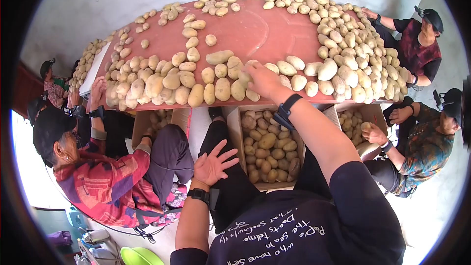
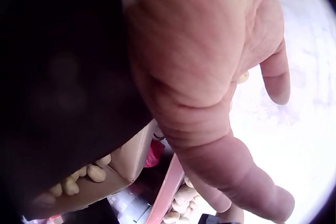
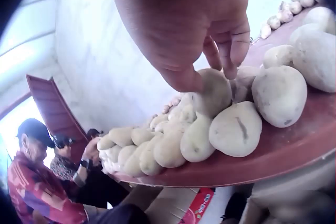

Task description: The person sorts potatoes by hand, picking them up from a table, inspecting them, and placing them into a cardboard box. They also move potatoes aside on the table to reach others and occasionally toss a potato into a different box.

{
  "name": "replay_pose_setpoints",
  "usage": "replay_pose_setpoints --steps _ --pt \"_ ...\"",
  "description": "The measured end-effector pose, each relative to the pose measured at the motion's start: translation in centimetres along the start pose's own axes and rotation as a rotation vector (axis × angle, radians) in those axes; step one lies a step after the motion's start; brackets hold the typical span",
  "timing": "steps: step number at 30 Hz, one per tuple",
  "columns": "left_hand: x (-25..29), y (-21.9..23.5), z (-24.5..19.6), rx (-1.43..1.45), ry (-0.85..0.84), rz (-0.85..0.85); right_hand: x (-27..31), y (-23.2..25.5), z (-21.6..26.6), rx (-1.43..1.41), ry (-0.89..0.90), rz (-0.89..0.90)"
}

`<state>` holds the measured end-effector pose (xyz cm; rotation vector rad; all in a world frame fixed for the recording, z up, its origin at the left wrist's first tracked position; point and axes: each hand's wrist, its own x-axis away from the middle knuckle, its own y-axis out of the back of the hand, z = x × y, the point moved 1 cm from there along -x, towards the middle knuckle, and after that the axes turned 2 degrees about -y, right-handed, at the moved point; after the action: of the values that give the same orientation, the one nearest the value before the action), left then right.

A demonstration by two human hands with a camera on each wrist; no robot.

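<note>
At the near edge of the red table, my right hand pinches a potato between thumb and fingertips. Other potatoes lie close around it, among them a pale one with a dark mark in the right wrist view. My left hand is held over my lap, palm up with fingers spread, holding nothing. The left wrist view shows the same hand with its fingers extended. Between my knees stands a cardboard box partly filled with potatoes.
Potatoes pile thickly on the table's right side, and more line its left front. Seated people work at both sides. Another potato box stands to the right. A green basin is on the floor behind left.
</note>
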<state>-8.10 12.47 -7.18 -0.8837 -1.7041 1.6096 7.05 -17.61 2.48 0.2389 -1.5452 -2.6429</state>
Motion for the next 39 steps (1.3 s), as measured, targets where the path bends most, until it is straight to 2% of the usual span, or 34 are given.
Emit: replay_pose_setpoints --steps 3,6,7,10,12,15,18,20,22,25,29,32,33,36,38,39 --pt "-0.1 0.1 0.0 0.049 -0.008 0.042 -0.1 -1.5 -0.7 0.151 0.047 -0.090" --pt "-0.1 0.2 -0.1 0.050 -0.006 0.034 2.3 -0.9 0.2 -0.001 0.219 -0.282" --pt "-0.1 0.3 -0.2 0.074 -0.004 0.024 3.4 -1.1 0.4 -0.148 0.280 -0.322" --pt "-0.1 0.5 -0.5 0.099 0.006 0.037 8.1 -3.3 -0.1 -0.263 0.243 0.003" --pt "-0.1 0.6 -0.4 0.136 0.018 0.044 10.1 -6.7 -2.0 -0.132 0.073 0.372" --pt "-0.3 0.8 -0.5 0.150 0.026 0.044 13.0 -13.1 -6.6 -0.033 -0.069 0.608" --pt "-0.1 0.9 -0.5 0.128 0.021 0.026 14.1 -18.3 -9.2 0.256 -0.065 0.710" --pt "0.3 1.3 -0.5 0.127 0.017 0.007 15.7 -21.0 -9.4 0.241 -0.092 0.518" --pt "0.8 1.6 -0.8 0.081 0.030 -0.049 16.1 -23.6 -9.9 0.310 -0.171 0.527" --pt "1.0 1.9 -1.0 0.102 0.062 -0.024 17.1 -26.2 -10.7 0.441 -0.157 0.402" --pt "0.6 1.6 -1.1 0.128 0.099 -0.028 17.2 -27.0 -11.7 0.514 -0.081 0.348" --pt "0.4 1.4 -1.1 0.140 0.111 -0.032 16.0 -26.0 -11.6 0.623 0.026 0.485" --pt "0.4 1.5 -1.1 0.142 0.110 -0.026 16.0 -26.4 -11.8 0.632 0.021 0.461" --pt "0.3 1.6 -1.2 0.134 0.111 -0.004 15.6 -21.8 -10.2 0.555 -0.127 0.433" --pt "0.6 1.8 -1.2 0.136 0.101 0.008 15.2 -21.8 -10.3 0.351 -0.223 0.443" --pt "0.7 1.8 -1.1 0.135 0.094 0.011 14.9 -19.9 -9.4 0.239 -0.238 0.452"
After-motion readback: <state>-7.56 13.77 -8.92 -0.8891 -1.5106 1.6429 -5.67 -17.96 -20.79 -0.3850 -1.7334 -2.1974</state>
